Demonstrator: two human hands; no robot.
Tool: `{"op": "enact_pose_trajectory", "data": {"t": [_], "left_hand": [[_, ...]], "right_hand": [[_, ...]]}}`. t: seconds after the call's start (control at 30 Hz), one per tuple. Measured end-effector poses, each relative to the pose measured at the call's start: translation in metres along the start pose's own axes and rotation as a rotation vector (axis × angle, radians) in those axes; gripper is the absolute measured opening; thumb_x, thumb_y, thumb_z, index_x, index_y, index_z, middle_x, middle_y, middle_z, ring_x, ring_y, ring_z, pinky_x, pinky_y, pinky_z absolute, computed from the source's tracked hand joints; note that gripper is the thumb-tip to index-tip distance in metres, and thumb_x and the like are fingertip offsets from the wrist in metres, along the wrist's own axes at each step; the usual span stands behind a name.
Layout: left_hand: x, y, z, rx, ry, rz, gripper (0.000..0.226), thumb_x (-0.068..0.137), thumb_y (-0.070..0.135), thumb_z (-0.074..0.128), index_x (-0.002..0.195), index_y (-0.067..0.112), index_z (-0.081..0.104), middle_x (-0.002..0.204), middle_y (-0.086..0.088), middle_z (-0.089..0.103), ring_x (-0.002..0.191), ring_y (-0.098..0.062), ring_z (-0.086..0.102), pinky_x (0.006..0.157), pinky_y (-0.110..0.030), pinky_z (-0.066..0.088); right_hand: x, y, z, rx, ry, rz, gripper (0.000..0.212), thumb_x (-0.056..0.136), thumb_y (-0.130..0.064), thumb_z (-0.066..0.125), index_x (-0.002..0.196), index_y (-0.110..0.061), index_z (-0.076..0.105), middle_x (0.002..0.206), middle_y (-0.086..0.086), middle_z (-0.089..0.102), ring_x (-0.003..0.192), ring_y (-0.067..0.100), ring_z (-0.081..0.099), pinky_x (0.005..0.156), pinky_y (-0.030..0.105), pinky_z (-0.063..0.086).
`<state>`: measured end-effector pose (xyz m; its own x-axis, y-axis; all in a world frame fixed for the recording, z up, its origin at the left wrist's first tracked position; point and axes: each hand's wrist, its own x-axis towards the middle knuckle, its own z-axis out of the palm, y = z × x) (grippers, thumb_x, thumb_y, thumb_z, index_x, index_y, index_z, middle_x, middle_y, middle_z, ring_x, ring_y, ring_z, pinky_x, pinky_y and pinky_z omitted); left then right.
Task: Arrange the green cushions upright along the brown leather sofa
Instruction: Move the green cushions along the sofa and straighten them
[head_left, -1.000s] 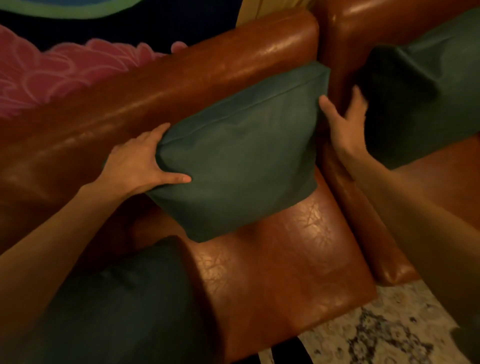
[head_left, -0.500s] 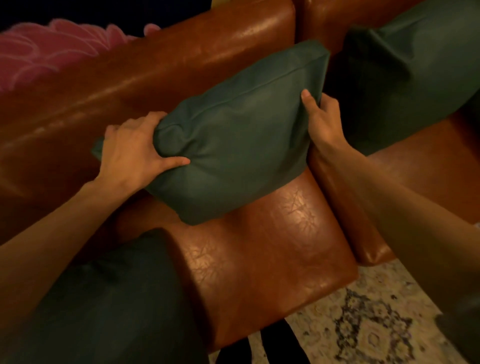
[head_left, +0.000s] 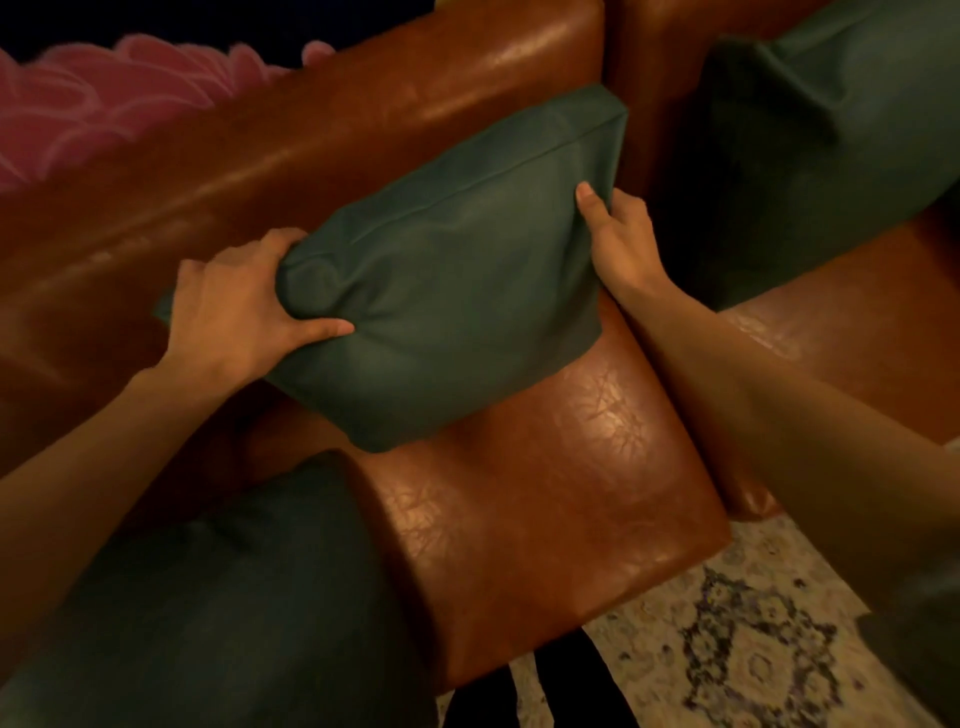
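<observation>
Hands (head_left: 244, 312) on cushion (head_left: 457, 280) — leather sofa (head_left: 545, 499); rug (head_left: 727, 639)

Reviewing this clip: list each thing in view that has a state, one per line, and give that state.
Middle green cushion: upright, leaning on the backrest, gripped at both ends.
Right green cushion: propped against the backrest, untouched.
Near green cushion: on the seat at lower left, untouched.
Left hand: closed on the middle cushion's left end.
Right hand: closed on its right edge.

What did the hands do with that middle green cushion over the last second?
The right hand, open beside the cushion a second ago, closed on the right edge of the middle cushion. The left hand kept its grip on the left corner. The cushion stayed propped against the sofa back.
</observation>
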<state>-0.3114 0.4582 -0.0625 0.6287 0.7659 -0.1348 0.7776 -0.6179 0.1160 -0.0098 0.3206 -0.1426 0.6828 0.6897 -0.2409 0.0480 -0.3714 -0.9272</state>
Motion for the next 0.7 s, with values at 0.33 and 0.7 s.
{"op": "enact_pose_trajectory", "data": {"t": [0.33, 0.7], "left_hand": [[0.013, -0.015, 0.004, 0.028, -0.042, -0.002, 0.089, 0.056, 0.075, 0.067, 0.129, 0.030, 0.042, 0.116, -0.015, 0.066, 0.107, -0.040, 0.059, 0.090, -0.055, 0.041], [0.011, 0.004, -0.014, -0.092, -0.089, 0.119, 0.102, 0.068, 0.045, 0.078, 0.150, 0.026, 0.021, 0.152, -0.007, 0.032, 0.133, -0.036, 0.038, 0.104, -0.056, 0.033]], "right_hand": [[0.008, -0.005, 0.005, -0.148, 0.013, 0.010, 0.045, 0.098, -0.042, 0.047, 0.112, -0.005, 0.068, 0.112, 0.009, 0.071, 0.107, 0.023, 0.065, 0.095, 0.040, 0.050], [-0.029, 0.010, -0.014, -0.156, -0.014, 0.180, 0.064, 0.094, -0.052, 0.049, 0.144, -0.013, 0.045, 0.149, 0.008, 0.046, 0.139, 0.020, 0.042, 0.119, 0.036, 0.028]]}}
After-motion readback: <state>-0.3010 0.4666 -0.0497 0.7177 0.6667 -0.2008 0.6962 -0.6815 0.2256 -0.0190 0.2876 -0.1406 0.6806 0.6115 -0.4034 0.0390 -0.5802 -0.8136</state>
